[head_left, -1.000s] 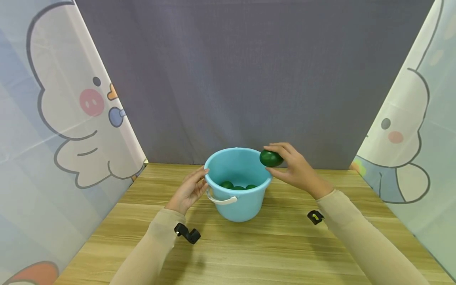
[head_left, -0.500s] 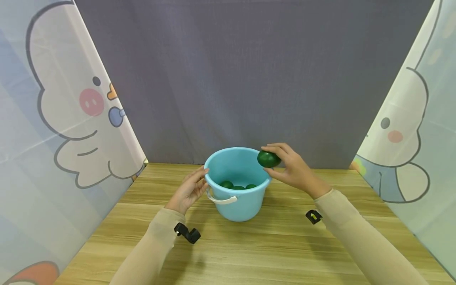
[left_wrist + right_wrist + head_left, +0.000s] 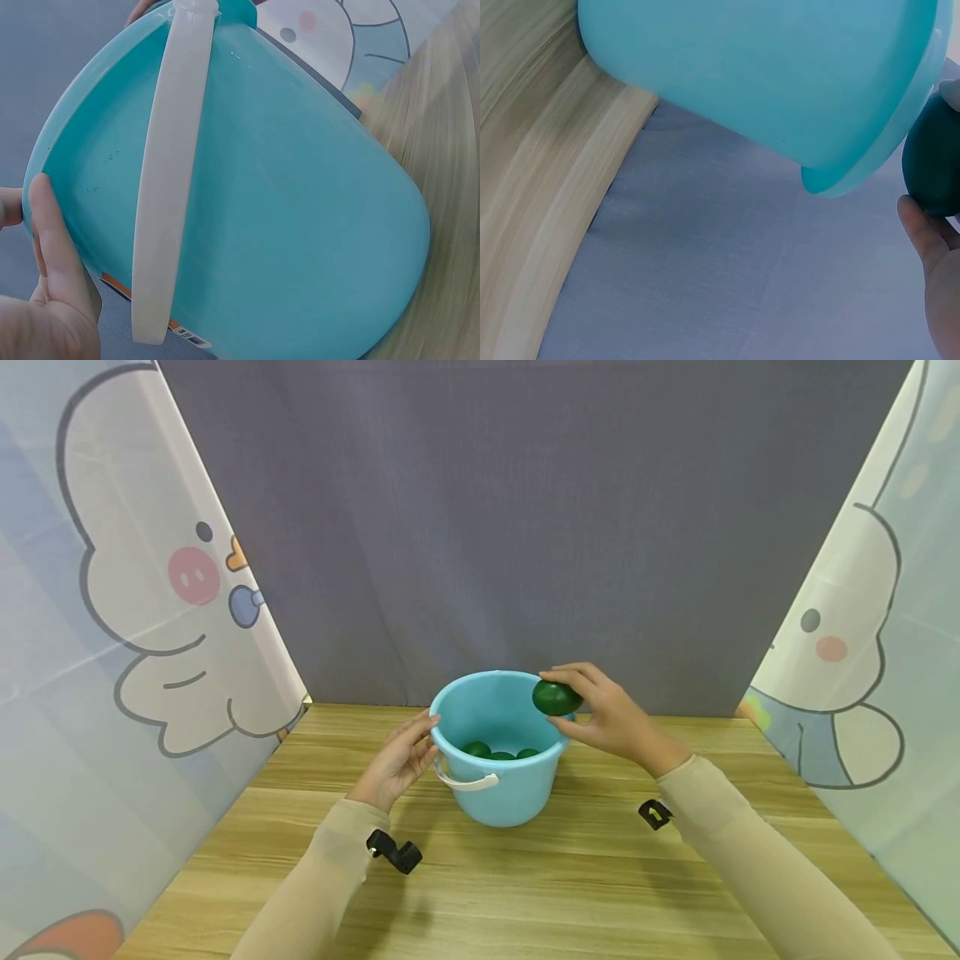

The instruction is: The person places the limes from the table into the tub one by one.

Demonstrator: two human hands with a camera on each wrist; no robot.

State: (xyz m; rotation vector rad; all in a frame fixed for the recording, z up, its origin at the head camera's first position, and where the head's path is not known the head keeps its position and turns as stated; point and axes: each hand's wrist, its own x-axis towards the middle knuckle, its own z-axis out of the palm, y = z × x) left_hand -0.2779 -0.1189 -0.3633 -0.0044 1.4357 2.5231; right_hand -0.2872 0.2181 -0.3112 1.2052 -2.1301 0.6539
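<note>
A light blue bucket (image 3: 510, 797) stands upright on the wooden table in the head view. My left hand (image 3: 396, 764) pinches its left rim, thumb outside and fingers over the edge; the left wrist view shows the thumb (image 3: 54, 225) against the bucket's outer wall. Above the right part of the rim, my right hand (image 3: 615, 722) holds a glossy dark green avocado (image 3: 557, 697) between thumb and fingertips. Several similar green avocados (image 3: 477, 749) lie at the bottom of the bucket, partly hidden by its front wall.
The bucket's white handle (image 3: 472, 784) hangs down at its front left. Behind the wooden table (image 3: 480, 902) rises a grey cloth backdrop (image 3: 510, 527). Cartoon-printed curtains (image 3: 150, 693) flank both sides. A black wrist mount (image 3: 394, 852) sits at the left sleeve.
My right hand has moved a little to the left with the avocado, bringing it further over the bucket's opening. The left hand and the bucket have stayed where they were.
</note>
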